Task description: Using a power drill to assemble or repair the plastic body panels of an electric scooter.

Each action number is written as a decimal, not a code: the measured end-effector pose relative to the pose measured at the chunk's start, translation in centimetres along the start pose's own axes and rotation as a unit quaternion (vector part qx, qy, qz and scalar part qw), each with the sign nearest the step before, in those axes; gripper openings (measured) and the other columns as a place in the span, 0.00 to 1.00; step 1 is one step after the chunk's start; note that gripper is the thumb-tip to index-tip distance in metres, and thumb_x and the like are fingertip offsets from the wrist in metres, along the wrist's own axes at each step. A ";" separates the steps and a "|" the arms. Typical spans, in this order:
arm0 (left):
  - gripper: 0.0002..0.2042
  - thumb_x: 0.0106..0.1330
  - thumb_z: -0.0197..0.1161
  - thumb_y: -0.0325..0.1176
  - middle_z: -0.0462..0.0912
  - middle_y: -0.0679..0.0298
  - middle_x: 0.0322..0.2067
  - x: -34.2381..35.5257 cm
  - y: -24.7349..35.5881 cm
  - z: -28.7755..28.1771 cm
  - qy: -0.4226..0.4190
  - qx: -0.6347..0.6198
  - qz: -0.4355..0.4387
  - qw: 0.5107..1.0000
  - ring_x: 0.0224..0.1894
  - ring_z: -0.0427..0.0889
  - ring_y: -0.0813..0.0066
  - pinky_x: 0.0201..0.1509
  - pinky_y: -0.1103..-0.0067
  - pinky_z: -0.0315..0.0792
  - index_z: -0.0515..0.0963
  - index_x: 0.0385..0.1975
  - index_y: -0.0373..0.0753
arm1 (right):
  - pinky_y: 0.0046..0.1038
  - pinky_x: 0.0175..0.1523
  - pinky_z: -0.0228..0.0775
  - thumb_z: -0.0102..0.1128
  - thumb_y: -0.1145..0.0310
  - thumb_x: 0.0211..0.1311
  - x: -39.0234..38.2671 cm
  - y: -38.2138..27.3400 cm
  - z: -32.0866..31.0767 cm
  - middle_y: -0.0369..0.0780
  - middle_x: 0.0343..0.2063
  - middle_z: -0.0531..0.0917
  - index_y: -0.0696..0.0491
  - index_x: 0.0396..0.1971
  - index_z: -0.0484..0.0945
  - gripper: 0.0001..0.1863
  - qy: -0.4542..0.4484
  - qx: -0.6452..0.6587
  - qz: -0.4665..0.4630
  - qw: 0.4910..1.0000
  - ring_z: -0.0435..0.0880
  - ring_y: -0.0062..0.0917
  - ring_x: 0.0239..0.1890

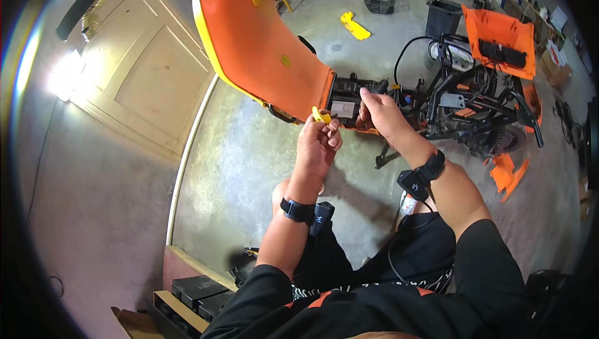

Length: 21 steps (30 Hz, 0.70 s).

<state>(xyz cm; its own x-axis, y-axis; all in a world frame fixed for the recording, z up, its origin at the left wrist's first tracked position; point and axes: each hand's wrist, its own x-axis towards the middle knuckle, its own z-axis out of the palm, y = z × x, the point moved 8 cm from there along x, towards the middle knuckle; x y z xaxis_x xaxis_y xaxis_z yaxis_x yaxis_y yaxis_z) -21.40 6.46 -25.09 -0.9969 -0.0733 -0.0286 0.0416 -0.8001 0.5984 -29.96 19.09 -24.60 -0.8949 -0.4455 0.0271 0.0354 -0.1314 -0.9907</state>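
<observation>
My left hand (317, 140) has its fingers closed on a small yellow part (321, 114), held just in front of the orange and yellow body shell (262, 45) of a partly dismantled vehicle. My right hand (380, 114) is curled with its thumb raised, a little right of the yellow part; what is in it, if anything, I cannot make out. Behind both hands lies an open black compartment with a grey block (342, 108) in it, beside the black tube frame (455, 95) with cables and an orange panel (499, 30) on top.
On the concrete floor (237, 164) are a yellow panel (354, 25), a black crate (379, 2), a black bin (441, 20) and orange pieces (505, 176). A pale door (150, 64) and wall are at left. Black cases in cardboard (196, 292) sit at lower left.
</observation>
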 end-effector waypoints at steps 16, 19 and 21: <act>0.10 0.61 0.41 0.30 0.79 0.59 0.30 -0.2 -0.5 -7.9 0.207 0.144 -0.039 0.967 0.22 0.75 0.74 0.25 0.77 0.73 0.69 0.37 0.35 | 0.24 0.32 0.69 0.55 0.60 0.63 -0.1 2.8 -0.9 0.37 0.24 0.81 0.59 0.33 0.78 0.15 0.026 -0.300 0.062 0.952 0.76 0.17 0.25; 0.10 0.63 0.42 0.32 0.80 0.58 0.30 -0.4 -0.2 -8.2 0.210 0.153 -0.026 0.965 0.22 0.75 0.74 0.26 0.78 0.73 0.69 0.36 0.35 | 0.27 0.44 0.70 0.55 0.59 0.63 0.0 2.5 3.2 0.39 0.32 0.82 0.60 0.40 0.76 0.17 0.002 -0.230 0.057 0.971 0.78 0.23 0.37; 0.11 0.65 0.42 0.34 0.78 0.60 0.27 -0.6 -0.4 -8.3 0.219 0.156 -0.054 0.962 0.22 0.75 0.74 0.26 0.79 0.72 0.70 0.36 0.35 | 0.28 0.48 0.70 0.55 0.59 0.64 0.6 2.0 5.8 0.42 0.38 0.81 0.61 0.44 0.75 0.20 -0.011 -0.193 0.043 0.980 0.78 0.24 0.41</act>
<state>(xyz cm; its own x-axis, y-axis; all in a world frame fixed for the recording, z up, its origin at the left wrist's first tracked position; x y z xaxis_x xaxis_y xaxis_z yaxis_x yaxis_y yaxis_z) -20.32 1.91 -31.93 -0.8681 -0.2985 -0.3966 -0.1498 -0.6043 0.7825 -27.85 13.42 -25.75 -0.8864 -0.4590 -0.0604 -0.0637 0.2501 -0.9661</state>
